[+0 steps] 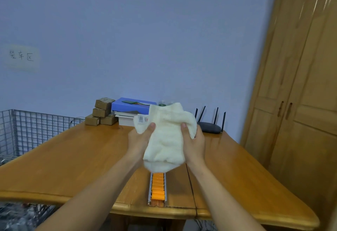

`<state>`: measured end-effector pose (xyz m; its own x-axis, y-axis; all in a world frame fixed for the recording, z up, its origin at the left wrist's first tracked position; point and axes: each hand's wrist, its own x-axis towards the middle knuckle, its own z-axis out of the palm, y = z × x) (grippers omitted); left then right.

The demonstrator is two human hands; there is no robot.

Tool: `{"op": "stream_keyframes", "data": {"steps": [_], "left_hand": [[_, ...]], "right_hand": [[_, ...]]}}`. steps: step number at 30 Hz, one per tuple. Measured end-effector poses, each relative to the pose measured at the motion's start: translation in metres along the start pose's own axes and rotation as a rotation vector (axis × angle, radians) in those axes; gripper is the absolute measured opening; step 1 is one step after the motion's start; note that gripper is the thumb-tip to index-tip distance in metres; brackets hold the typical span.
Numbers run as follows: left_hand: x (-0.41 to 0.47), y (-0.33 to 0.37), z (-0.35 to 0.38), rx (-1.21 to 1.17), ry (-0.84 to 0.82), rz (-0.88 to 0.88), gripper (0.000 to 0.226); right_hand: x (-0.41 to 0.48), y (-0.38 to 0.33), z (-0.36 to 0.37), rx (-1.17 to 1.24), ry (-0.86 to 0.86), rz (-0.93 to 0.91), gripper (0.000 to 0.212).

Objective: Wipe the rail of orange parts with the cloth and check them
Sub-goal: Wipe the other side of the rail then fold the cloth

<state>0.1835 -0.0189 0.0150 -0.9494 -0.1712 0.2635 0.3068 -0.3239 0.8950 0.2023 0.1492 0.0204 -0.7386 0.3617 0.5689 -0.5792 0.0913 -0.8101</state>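
Cream-white terry cloth (165, 137) hangs bunched between both hands, lifted clear of the wooden table (73, 157). The left hand (139, 140) grips the cloth's left edge, thumb pressed up against the fabric just below a small sewn-in label (142, 118), the other fingers hidden behind the folds. The right hand (193, 141) clamps the right edge the same way, thumb pointing up on the front and the fingers wrapped out of sight behind. Both palms face each other, wrists level, and both bare forearms reach forward from the bottom of the view, converging toward the cloth.

Directly under the cloth's drooping lower end lies the rail (157, 190), a narrow metal channel running away from the near table edge. It holds a row of orange parts (158, 188) packed one behind another; the farther ones are covered from view by the cloth. Whether the cloth touches the rail cannot be told.

Farther back on the table stand a stack of small cardboard boxes (102, 111), a blue box (130, 105) on top of some books, and a dark router (209, 126) with four upright antennas. A wire basket (27, 128) sits off the table's left side, and a wooden wardrobe (299, 84) fills the right.
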Motion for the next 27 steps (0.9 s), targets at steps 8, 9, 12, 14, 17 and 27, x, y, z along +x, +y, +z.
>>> {"op": "stream_keyframes", "data": {"steps": [8, 9, 12, 14, 17, 27], "left_hand": [[0.014, 0.018, -0.001, 0.024, -0.067, 0.039, 0.03], [0.014, 0.018, 0.0, 0.027, -0.071, 0.036, 0.03], [0.015, 0.018, 0.001, 0.036, -0.08, 0.028, 0.025], [0.015, 0.018, 0.002, 0.043, -0.092, 0.034, 0.027], [0.014, 0.017, 0.002, 0.048, -0.096, 0.028, 0.025], [0.027, 0.0, -0.007, 0.247, -0.171, -0.212, 0.055]], "right_hand": [[-0.005, 0.0, -0.002, 0.007, 0.054, 0.063, 0.032], [-0.005, 0.0, -0.002, 0.009, 0.055, 0.064, 0.032], [-0.005, 0.001, -0.005, 0.012, 0.058, 0.073, 0.028], [-0.005, 0.002, -0.006, 0.012, 0.062, 0.078, 0.027], [-0.005, 0.002, -0.007, 0.0, 0.066, 0.085, 0.029], [0.018, 0.013, -0.013, -0.26, 0.11, 0.149, 0.022]]}}
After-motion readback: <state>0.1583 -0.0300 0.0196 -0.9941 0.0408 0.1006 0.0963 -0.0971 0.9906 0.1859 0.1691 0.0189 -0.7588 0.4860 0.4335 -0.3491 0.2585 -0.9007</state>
